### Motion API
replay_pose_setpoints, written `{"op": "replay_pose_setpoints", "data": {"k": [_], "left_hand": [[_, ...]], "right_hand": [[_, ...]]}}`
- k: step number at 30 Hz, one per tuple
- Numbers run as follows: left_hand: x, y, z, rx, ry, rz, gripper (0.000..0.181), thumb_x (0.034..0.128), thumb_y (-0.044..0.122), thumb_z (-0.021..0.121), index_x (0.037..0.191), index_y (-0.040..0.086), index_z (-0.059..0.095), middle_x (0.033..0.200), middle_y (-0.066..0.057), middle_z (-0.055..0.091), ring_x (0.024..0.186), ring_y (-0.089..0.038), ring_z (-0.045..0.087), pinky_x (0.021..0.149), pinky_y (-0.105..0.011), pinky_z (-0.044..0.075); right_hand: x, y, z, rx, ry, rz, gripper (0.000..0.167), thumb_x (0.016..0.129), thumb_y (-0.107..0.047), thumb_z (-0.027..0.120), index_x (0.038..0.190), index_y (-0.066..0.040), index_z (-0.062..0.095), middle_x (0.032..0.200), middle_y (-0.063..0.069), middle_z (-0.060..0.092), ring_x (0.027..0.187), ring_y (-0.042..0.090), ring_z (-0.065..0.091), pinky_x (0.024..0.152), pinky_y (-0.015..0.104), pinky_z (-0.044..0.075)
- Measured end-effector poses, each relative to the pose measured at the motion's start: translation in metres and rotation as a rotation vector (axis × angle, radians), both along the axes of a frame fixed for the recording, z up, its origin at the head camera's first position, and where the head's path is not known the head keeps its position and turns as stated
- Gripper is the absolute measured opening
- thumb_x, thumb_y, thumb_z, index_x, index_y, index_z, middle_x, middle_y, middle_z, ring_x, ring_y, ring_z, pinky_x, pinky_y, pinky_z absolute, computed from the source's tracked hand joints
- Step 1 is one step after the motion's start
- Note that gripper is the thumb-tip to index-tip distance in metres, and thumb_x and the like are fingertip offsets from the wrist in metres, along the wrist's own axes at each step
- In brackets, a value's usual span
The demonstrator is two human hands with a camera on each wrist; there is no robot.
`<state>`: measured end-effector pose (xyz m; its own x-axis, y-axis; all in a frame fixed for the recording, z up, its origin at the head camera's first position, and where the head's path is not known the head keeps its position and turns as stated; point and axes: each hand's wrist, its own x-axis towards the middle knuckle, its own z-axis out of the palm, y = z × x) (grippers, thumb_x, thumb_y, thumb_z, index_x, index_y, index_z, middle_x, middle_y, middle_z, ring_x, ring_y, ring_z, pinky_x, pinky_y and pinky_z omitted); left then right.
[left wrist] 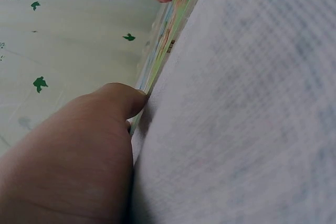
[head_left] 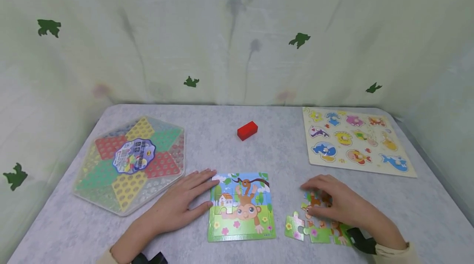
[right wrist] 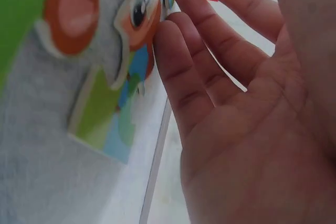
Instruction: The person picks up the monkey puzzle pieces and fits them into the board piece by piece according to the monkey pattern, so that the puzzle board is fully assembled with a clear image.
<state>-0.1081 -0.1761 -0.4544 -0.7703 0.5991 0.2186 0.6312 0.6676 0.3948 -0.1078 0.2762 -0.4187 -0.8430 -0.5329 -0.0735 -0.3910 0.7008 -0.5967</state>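
A square jigsaw puzzle (head_left: 242, 202) with a monkey hanging from a branch lies flat at the table's front middle. My left hand (head_left: 181, 202) rests beside it, fingers and thumb extended, their tips at its left edge. To its right lies a group of loose jigsaw pieces (head_left: 295, 226), some linked or overlapping. Over these hovers my right hand (head_left: 342, 200), thumb and fingers apart and loosely bent, partly covering them. In the right wrist view the fingertips (right wrist: 170, 38) come close to a piece with an eye on it (right wrist: 137, 17); contact is hard to tell.
A hexagonal Chinese checkers set (head_left: 159, 167) in a clear case lies at left, close to the left forearm. A red block (head_left: 247, 130) sits at the back middle. The peg puzzle board (head_left: 357, 142) with sea animals lies at back right. A patterned curtain (head_left: 207, 41) hangs behind the table.
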Motion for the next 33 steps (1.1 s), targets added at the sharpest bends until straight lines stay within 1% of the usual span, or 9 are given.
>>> {"op": "replay_pose_setpoints", "data": {"k": [4, 7, 13, 16, 20, 23, 26, 30, 33], "left_hand": [[0.0, 0.0, 0.0, 0.001, 0.004, -0.002, 0.055, 0.0994, 0.042, 0.068, 0.151, 0.026, 0.055, 0.162, 0.004, 0.043, 0.151, -0.021, 0.04, 0.123, -0.046, 0.03], [-0.001, 0.001, 0.0, 0.004, 0.015, -0.006, 0.055, 0.0992, 0.041, 0.068, 0.15, 0.026, 0.055, 0.162, 0.004, 0.044, 0.15, -0.021, 0.04, 0.123, -0.045, 0.031], [-0.004, 0.002, -0.001, 0.012, 0.019, -0.015, 0.054, 0.0988, 0.039, 0.069, 0.149, 0.025, 0.056, 0.162, 0.003, 0.045, 0.15, -0.022, 0.041, 0.123, -0.046, 0.032], [-0.004, 0.003, -0.001, 0.015, 0.009, -0.017, 0.054, 0.0989, 0.039, 0.069, 0.149, 0.025, 0.056, 0.162, 0.003, 0.045, 0.15, -0.022, 0.041, 0.123, -0.046, 0.031], [-0.003, 0.003, -0.001, 0.01, -0.01, -0.013, 0.054, 0.0999, 0.042, 0.067, 0.15, 0.026, 0.055, 0.162, 0.005, 0.044, 0.151, -0.021, 0.04, 0.124, -0.045, 0.029], [-0.002, 0.002, -0.001, 0.007, -0.018, -0.011, 0.054, 0.1005, 0.043, 0.066, 0.151, 0.027, 0.054, 0.163, 0.005, 0.043, 0.151, -0.021, 0.039, 0.124, -0.045, 0.029], [-0.002, 0.001, -0.002, 0.008, -0.015, -0.007, 0.054, 0.1003, 0.042, 0.066, 0.151, 0.027, 0.054, 0.163, 0.006, 0.042, 0.151, -0.021, 0.039, 0.124, -0.047, 0.03], [-0.001, -0.001, -0.002, 0.013, 0.003, -0.003, 0.054, 0.0994, 0.041, 0.068, 0.15, 0.027, 0.055, 0.162, 0.005, 0.044, 0.151, -0.022, 0.04, 0.123, -0.049, 0.031], [-0.001, 0.0, -0.002, 0.016, 0.013, -0.006, 0.054, 0.0993, 0.04, 0.068, 0.15, 0.026, 0.056, 0.161, 0.004, 0.045, 0.15, -0.022, 0.041, 0.123, -0.049, 0.031]], "right_hand": [[-0.002, 0.004, 0.004, 0.01, -0.029, 0.023, 0.047, 0.089, -0.051, 0.077, 0.127, -0.025, 0.068, 0.124, -0.004, 0.062, 0.088, 0.002, 0.051, 0.069, 0.022, 0.049], [-0.004, 0.007, 0.007, 0.036, -0.065, 0.025, 0.045, 0.088, -0.05, 0.078, 0.126, -0.026, 0.07, 0.123, -0.004, 0.059, 0.086, 0.001, 0.05, 0.068, 0.021, 0.048], [-0.012, 0.007, 0.013, 0.09, -0.057, 0.088, 0.041, 0.088, -0.046, 0.08, 0.124, -0.027, 0.072, 0.12, -0.007, 0.058, 0.087, 0.002, 0.049, 0.07, 0.023, 0.048], [-0.016, 0.004, 0.016, 0.108, -0.061, 0.128, 0.037, 0.09, -0.041, 0.08, 0.123, -0.027, 0.071, 0.12, -0.009, 0.059, 0.091, 0.002, 0.049, 0.074, 0.023, 0.049], [-0.021, 0.001, 0.02, 0.093, -0.113, 0.156, 0.032, 0.091, -0.032, 0.081, 0.121, -0.027, 0.072, 0.12, -0.009, 0.059, 0.089, 0.003, 0.051, 0.073, 0.022, 0.05], [-0.024, -0.001, 0.022, 0.087, -0.161, 0.145, 0.031, 0.09, -0.029, 0.082, 0.119, -0.028, 0.072, 0.117, -0.009, 0.057, 0.087, 0.004, 0.051, 0.071, 0.021, 0.049], [-0.025, -0.004, 0.022, 0.095, -0.192, 0.112, 0.032, 0.089, -0.028, 0.083, 0.118, -0.029, 0.071, 0.114, -0.008, 0.056, 0.087, 0.005, 0.051, 0.07, 0.021, 0.048], [-0.023, -0.008, 0.021, 0.105, -0.212, 0.053, 0.036, 0.087, -0.026, 0.084, 0.118, -0.023, 0.066, 0.108, -0.005, 0.054, 0.086, 0.008, 0.051, 0.069, 0.021, 0.048], [-0.02, -0.009, 0.02, 0.111, -0.228, 0.027, 0.037, 0.087, -0.026, 0.084, 0.118, -0.021, 0.064, 0.107, -0.004, 0.052, 0.086, 0.009, 0.051, 0.069, 0.021, 0.048]]}}
